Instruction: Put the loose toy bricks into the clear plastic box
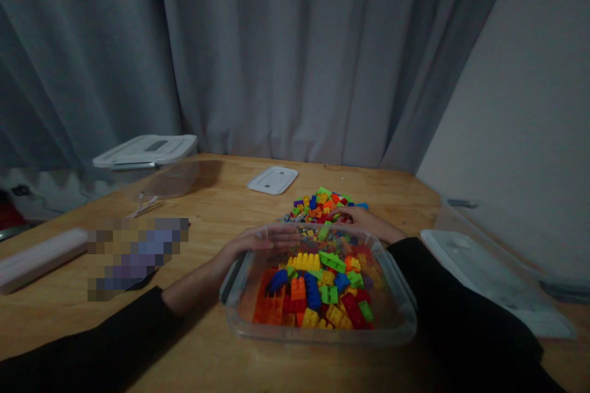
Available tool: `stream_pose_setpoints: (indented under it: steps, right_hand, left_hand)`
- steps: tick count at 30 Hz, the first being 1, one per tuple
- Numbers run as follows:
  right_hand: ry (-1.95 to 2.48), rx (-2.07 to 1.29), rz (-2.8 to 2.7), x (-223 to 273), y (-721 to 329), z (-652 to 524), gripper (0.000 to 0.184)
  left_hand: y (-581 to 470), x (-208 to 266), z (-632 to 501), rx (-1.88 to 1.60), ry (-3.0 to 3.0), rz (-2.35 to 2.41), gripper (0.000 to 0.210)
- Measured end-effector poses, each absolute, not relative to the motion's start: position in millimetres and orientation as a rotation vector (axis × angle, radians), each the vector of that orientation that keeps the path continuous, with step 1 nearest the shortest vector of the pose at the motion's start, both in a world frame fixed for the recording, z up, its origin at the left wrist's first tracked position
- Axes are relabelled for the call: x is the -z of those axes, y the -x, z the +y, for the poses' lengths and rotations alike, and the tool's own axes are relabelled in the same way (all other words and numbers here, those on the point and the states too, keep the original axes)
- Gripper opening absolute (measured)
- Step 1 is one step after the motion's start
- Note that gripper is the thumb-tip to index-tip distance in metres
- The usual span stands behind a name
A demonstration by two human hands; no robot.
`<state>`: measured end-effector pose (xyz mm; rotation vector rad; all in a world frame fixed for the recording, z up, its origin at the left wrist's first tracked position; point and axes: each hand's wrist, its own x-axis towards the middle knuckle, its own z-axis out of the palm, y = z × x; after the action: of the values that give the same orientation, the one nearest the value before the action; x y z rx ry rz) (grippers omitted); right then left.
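A clear plastic box [318,336] stands at the table's near side, its open top towards me. Inside lie toy building bricks [312,291] in yellow, red, blue, green and orange. My left hand [265,238] is open, its fingers stretched along the far left rim of the box. Beyond the box spreads a heap of loose toy bricks [318,201] in mixed colours. My right hand [357,220] reaches past the far right rim to the heap's near right edge. Its fingers are apart and curved over the bricks; the fingertips are partly hidden. A green brick [324,231] shows at the far rim.
A lidded clear box [168,175] stands back left. A white lid [274,180] lies flat behind the heap. At left are a long pale case [43,258] and a pixelated item [138,258]. Another clear container [474,221] and a lid [493,276] are beside my right arm.
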<state>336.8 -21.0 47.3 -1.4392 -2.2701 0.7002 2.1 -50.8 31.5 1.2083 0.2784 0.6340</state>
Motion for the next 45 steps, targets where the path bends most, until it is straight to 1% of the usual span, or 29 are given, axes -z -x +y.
stream_pose_setpoints:
  steps: [4,11,17,20,23,28,31,35,41,45]
  right_hand:
    - [1.396,-0.679,-2.321,-44,-333,-22,0.04]
    - [1.256,-0.625,-2.36,-28,-337,-11,0.037]
    - [1.327,-0.613,-2.348,-33,-339,-13,0.032]
    - [1.344,-0.616,-2.325,-34,-338,-12,0.026]
    - [1.347,-0.573,-2.323,-34,-338,-11,0.021]
    - [1.338,-0.504,-2.328,-37,-338,-11,0.018]
    - [1.329,-0.459,-2.328,-36,-338,-11,0.019]
    - [1.306,-0.411,-2.312,-28,-339,-11,0.025]
    - [1.48,-0.405,-2.139,-13,-347,-25,0.033]
    - [1.446,-0.357,-2.101,-8,-356,-38,0.037]
  left_hand:
    - [-3,-30,-50,-0.634,-1.177,0.261,0.052]
    - [-3,-30,-47,-0.629,-1.165,0.288,0.048]
    - [-4,-34,-52,-0.649,-1.131,0.319,0.047]
    - [-4,-36,-54,-0.656,-1.137,0.338,0.046]
    - [-3,-33,-52,-0.652,-1.155,0.302,0.049]
    - [-2,-27,-47,-0.636,-1.158,0.28,0.051]
    - [-2,-26,-47,-0.636,-1.152,0.277,0.051]
    - [-4,-30,-49,-0.664,-1.153,0.303,0.05]
    - [-3,-24,-43,-0.642,-1.164,0.251,0.054]
    - [-2,-17,-39,-0.633,-1.173,0.196,0.055]
